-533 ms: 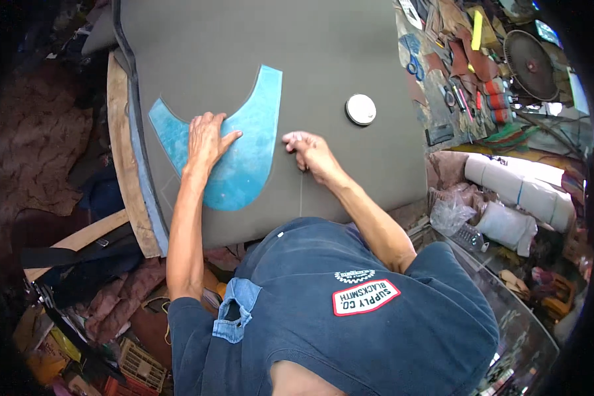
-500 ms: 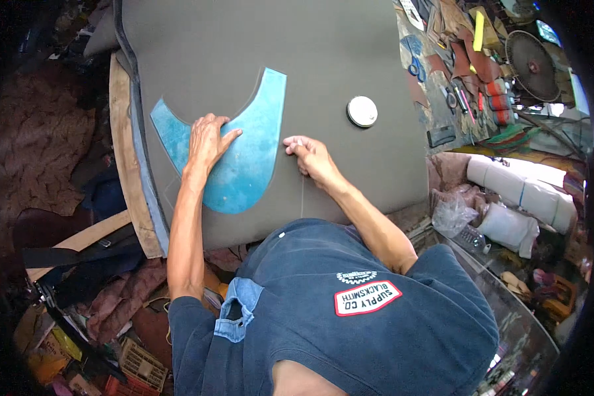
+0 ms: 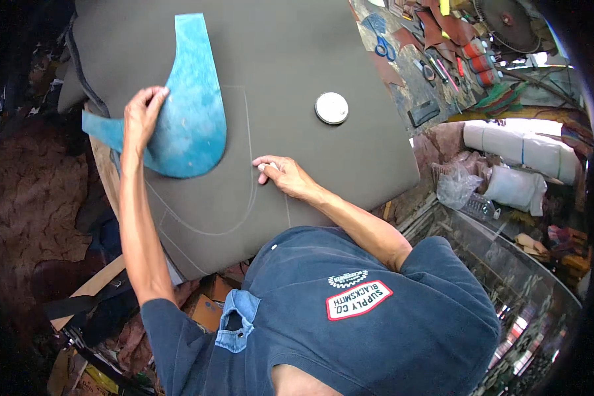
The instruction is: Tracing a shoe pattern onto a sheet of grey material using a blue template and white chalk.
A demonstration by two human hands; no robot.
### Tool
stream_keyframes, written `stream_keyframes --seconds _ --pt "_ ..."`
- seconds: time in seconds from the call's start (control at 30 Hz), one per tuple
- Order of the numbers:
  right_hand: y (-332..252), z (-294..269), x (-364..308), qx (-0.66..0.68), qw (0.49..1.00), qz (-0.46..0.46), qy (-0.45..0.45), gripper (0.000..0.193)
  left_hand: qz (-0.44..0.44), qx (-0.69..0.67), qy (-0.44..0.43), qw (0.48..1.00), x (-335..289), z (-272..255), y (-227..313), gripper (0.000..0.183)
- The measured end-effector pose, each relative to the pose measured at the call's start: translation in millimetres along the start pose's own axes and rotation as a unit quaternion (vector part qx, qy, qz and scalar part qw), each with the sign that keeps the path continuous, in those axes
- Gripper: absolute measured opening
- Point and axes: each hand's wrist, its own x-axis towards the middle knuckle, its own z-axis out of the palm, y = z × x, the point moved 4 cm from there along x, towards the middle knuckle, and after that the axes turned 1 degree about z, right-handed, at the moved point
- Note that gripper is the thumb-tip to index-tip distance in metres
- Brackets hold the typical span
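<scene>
My left hand (image 3: 142, 113) grips the inner edge of a blue curved template (image 3: 190, 119), thumb on top. The template has a wide rounded end and two arms, and it is raised and turned over the dark grey sheet (image 3: 297, 53). Pale lines on the sheet trace a similar rounded outline (image 3: 249, 132), now uncovered below and right of the template. My right hand (image 3: 282, 175) is closed in a pinch just right of that outline, around a small white chalk-like piece (image 3: 273, 169) mostly hidden by the fingers.
A round white-topped tin (image 3: 331, 108) rests on the sheet. Farther right, a cluttered bench holds blue scissors (image 3: 383, 47), brown leather scraps (image 3: 435, 26), pens and a dark case (image 3: 424, 113). White wrapped rolls (image 3: 508, 142) lie at the right. A wooden strip (image 3: 103, 165) borders the left side.
My left hand has lifted the template off its outline and swung it up and left, baring the pale line. My right hand has shifted slightly left and down.
</scene>
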Motion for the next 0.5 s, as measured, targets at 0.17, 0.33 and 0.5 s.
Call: stream_keyframes --seconds 0.17,0.33,0.5 --pt "-30.1 -41.0 -21.2 -0.271 0.885 -0.244 0.289 0.030 0.142 0.345 0.136 0.918 17.9 -31.6 -13.2 0.058" --pt "-18.1 -159.4 -20.7 -0.405 0.826 -0.065 0.388 0.087 0.107 0.283 0.109 0.947 -85.3 45.5 -5.5 0.065" --pt "-13.5 -156.7 9.4 -0.438 0.848 -0.074 0.289 0.094 -0.185 0.300 0.087 0.932 -229.8 60.1 -76.6 0.066"
